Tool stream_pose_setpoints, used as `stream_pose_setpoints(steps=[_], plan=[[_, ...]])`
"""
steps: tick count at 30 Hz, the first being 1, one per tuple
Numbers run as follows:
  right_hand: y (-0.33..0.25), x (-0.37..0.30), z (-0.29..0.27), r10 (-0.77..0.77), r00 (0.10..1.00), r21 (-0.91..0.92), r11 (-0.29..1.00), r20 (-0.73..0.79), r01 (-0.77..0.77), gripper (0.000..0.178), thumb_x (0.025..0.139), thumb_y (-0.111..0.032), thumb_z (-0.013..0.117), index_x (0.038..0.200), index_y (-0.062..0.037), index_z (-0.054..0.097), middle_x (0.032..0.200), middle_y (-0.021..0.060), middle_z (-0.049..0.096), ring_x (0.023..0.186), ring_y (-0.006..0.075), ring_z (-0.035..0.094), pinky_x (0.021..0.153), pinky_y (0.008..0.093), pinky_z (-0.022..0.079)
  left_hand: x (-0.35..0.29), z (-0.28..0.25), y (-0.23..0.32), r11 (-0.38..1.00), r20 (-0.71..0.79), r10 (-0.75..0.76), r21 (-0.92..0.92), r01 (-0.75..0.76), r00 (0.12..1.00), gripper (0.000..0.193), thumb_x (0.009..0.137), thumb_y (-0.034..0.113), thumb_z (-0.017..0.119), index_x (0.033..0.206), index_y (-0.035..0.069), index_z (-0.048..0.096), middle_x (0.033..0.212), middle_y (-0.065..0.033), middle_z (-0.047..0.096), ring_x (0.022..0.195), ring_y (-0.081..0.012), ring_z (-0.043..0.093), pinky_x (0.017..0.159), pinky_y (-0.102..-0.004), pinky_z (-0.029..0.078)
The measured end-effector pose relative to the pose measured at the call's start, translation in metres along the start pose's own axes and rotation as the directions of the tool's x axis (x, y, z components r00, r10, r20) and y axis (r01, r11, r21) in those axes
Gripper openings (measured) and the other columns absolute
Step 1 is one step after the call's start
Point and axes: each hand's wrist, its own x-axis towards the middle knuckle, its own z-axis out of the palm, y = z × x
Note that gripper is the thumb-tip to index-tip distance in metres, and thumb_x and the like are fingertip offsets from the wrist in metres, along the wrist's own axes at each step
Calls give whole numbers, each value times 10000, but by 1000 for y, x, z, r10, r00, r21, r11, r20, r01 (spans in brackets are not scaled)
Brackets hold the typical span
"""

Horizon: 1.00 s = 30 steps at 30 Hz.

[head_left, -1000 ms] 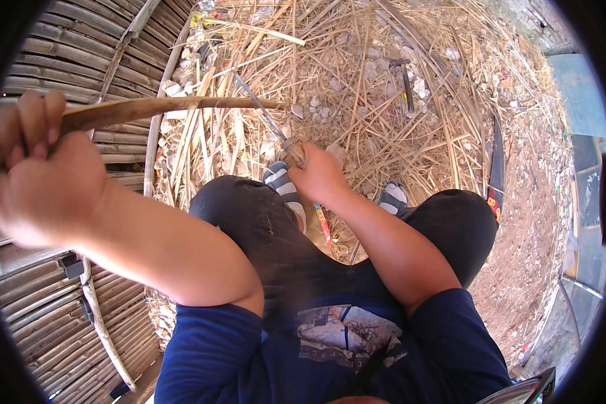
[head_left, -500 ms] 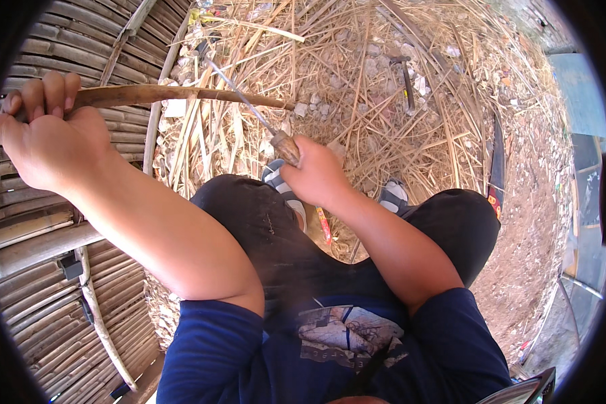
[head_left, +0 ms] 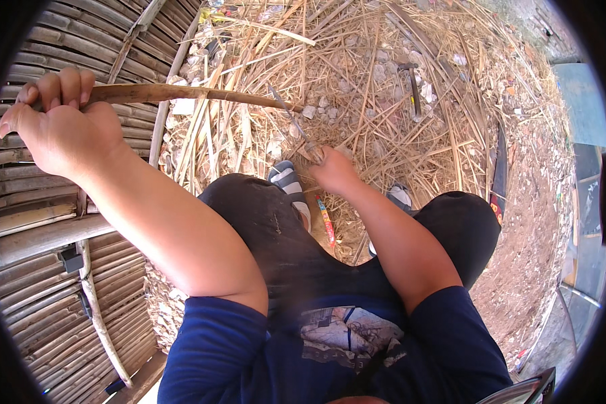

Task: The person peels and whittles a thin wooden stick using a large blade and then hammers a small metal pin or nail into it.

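A long brown bamboo strip (head_left: pixel 182 93) runs from the left toward the middle, its far end low over the stones and straw. My left hand (head_left: pixel 67 128) is closed around its near end, fingers curled over the top. Between my knees my right hand (head_left: pixel 334 172) grips the light, worn handle (head_left: pixel 312 151) of a knife. Its narrow blade (head_left: pixel 284 110) points up and left, foreshortened, and crosses the strip close to the far end. Whether the edge touches the bamboo I cannot tell.
Split bamboo pieces and straw (head_left: pixel 411 151) litter the ground ahead. A hammer (head_left: pixel 413 94) lies there, and a long dark blade-like tool (head_left: pixel 499 168) lies beyond my right knee. A bamboo slat wall (head_left: pixel 40 161) stands close on my left. A red wrapper (head_left: pixel 326 219) lies between my feet.
My right hand has moved slightly forward and right with the knife, whose blade has shifted toward the strip's far end. My left hand and the strip sit slightly farther right in view.
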Motion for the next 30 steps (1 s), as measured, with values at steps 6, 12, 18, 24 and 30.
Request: stream_pose_setpoints(steps=[6, 12, 18, 24, 30], plan=[[-23, -20, -5, 12, 997, 42, 999, -70, -9, 406, 819, -275, 700, 1065, 33, 602, 943, 280, 676, 929, 441, 664, 835, 487, 515, 5, -6, 2, 999, 40, 5, -48, -3, 999, 390, 1068, 423, 384, 874, 84, 381, 650, -18, 291, 556, -147, 234, 550, -294, 259], [-58, -37, -8, -160, 977, 157, 971, -141, 182, 367, 835, -279, 713, 1056, -5, 605, 847, 237, 683, 842, 420, 681, 744, 493, 514, 4, -12, -5, 1000, -17, 0, 8, 0, 1000, 391, 1065, 422, 391, 876, 79, 374, 656, -29, 289, 566, -162, 262, 548, -302, 278], [-85, -15, -9, -296, 951, -3, 955, -88, 297, 324, 831, -206, 694, 1056, -27, 545, 863, 229, 676, 822, 426, 671, 722, 514, 520, 19, -41, -11, 1000, -91, 17, 4, -17, 996, 459, 1054, 499, 389, 880, 75, 398, 678, -38, 321, 573, -167, 282, 558, -312, 283], [37, 41, 38, -7, 996, -151, 989, -86, -7, 395, 802, -214, 686, 1092, 7, 535, 932, 261, 679, 922, 443, 663, 811, 520, 520, 20, -47, -18, 999, -95, -30, -39, 26, 995, 427, 1053, 477, 410, 860, 97, 395, 648, -6, 273, 551, -143, 231, 537, -295, 251], [25, 53, 50, 36, 999, 14, 999, -21, -36, 381, 792, -232, 698, 1051, 15, 569, 943, 255, 686, 943, 427, 667, 814, 502, 518, 28, -50, -22, 999, -101, -15, -43, 11, 995, 395, 1061, 450, 394, 862, 109, 399, 641, 5, 267, 542, -133, 212, 533, -287, 238]])
